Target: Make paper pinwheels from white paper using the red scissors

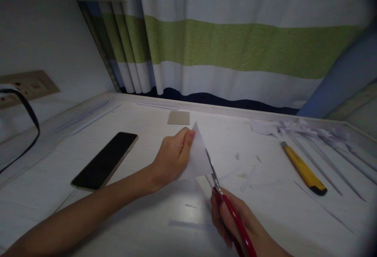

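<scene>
In the head view, my left hand [173, 154] pinches a piece of white paper [199, 156] between thumb and fingers, above the middle of the table. The paper stands tilted, with a pointed corner at its top. My right hand [235, 215] is wrapped round the red handles of a pair of scissors [240, 225]. The scissor blades are apart, one on each side of the paper's lower right edge. Below and to the right, thin paper strips and small scraps lie on the white table [141, 225].
A black phone [106, 160] lies at left. A yellow utility knife [303, 168] rests at right, near thin rolled paper sticks [332, 166] and crumpled paper [303, 127]. A small beige square [178, 118] lies behind my left hand. Beyond hangs a striped curtain [224, 44]; a black cable [33, 117] dangles at far left.
</scene>
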Demonstrator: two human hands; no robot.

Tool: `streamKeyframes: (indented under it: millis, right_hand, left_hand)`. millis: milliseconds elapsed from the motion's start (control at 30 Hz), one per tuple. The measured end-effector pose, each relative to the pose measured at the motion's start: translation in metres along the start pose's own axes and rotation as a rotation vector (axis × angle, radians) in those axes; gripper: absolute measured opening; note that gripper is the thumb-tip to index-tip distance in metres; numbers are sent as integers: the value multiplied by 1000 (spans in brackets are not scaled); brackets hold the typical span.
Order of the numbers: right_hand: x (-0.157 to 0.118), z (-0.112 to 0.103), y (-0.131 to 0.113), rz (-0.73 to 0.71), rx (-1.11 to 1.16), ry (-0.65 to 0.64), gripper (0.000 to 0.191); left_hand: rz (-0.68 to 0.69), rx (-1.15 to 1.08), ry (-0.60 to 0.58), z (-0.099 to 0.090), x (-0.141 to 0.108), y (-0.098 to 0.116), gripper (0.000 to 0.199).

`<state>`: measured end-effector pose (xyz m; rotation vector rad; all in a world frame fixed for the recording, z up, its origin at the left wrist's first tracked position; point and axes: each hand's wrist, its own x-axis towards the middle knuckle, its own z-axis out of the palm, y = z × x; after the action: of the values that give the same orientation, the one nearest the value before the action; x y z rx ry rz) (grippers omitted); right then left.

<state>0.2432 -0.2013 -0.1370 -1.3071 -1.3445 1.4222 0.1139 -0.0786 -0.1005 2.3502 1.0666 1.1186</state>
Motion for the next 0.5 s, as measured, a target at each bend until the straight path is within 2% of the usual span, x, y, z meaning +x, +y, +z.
streamKeyframes:
  millis: [200,367,500]
  right_hand:
    - [1,-2,4,-18,-8,-14,45]
    - [3,-1,13,24,42,-26,44]
    - [4,0,16,27,63,2,44]
  left_hand:
    - [19,3,0,0,0,-2,31]
    - [18,19,-5,1,-1,-3,31]
    - [17,11,-4,1,-1,-3,31]
